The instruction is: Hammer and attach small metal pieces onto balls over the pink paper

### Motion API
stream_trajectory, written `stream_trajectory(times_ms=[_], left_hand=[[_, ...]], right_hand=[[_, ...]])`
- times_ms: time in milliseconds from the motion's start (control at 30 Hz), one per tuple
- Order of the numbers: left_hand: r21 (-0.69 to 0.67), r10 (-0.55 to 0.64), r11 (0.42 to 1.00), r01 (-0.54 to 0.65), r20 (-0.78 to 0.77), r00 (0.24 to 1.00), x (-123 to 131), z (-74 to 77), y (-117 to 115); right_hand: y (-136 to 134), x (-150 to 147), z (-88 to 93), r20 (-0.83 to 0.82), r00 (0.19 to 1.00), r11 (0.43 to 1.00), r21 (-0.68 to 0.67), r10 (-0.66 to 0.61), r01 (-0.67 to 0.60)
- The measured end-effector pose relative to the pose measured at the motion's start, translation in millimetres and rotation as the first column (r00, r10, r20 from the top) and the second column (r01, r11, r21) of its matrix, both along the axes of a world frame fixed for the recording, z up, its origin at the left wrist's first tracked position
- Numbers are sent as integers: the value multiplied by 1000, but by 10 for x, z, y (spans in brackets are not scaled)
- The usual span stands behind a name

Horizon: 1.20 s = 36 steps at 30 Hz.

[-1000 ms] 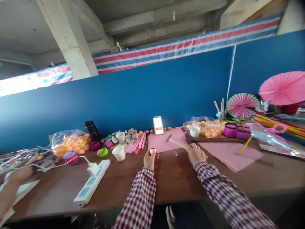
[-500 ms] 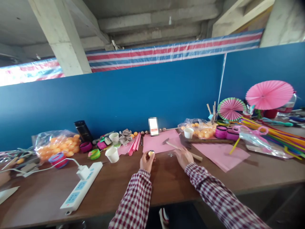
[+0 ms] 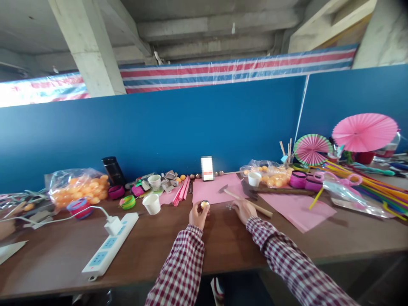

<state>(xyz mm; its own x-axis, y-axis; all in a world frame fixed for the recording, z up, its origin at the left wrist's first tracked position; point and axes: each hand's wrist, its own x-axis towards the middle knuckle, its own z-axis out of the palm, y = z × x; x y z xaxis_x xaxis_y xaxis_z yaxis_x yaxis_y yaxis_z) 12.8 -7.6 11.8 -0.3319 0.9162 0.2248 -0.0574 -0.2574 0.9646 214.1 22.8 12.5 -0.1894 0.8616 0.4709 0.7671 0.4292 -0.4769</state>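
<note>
My left hand (image 3: 198,215) is closed on a small orange ball (image 3: 204,205), held just above the brown table (image 3: 223,242). My right hand (image 3: 242,210) rests on the table with its fingers reaching toward some small metal bits (image 3: 228,207); its fingertips are hard to make out. A wooden-handled hammer (image 3: 245,200) lies right behind that hand, its head on a pink paper sheet (image 3: 213,191). Both arms wear red checked sleeves.
A white power strip (image 3: 110,247) with a plugged charger lies at the left. Bags of orange balls (image 3: 76,188), paper cups (image 3: 152,203), tape rolls (image 3: 302,179), pink paper fans (image 3: 365,131) and coloured sticks line the blue partition. Another person's hand (image 3: 6,228) shows at the far left edge.
My right hand has slid left from the hammer handle toward the small metal bits. The left hand keeps the ball in about the same spot. The camera shifted slightly.
</note>
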Motion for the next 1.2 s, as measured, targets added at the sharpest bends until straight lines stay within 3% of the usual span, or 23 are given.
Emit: stream_trajectory(times_ms=[300,633,800,1033,1200], left_hand=[[30,0,1000,0,8,1000,-11,-54,45],[-7,-48,999,48,-14,999,-54,-27,26],[3,-43,999,43,-62,997,-65,-59,40],[79,-27,996,42,-187,982,-72,-66,37],[98,-56,992,80,-228,972,-53,-44,20]], right_hand=[[67,31,3,-318,948,1000,6,-20,23],[139,-339,88,-673,740,1000,-8,-7,2],[27,-395,86,-710,704,999,2,28,-38],[-173,-557,85,-642,741,966,-7,195,-260],[-197,-619,68,-681,696,935,-48,226,-351]])
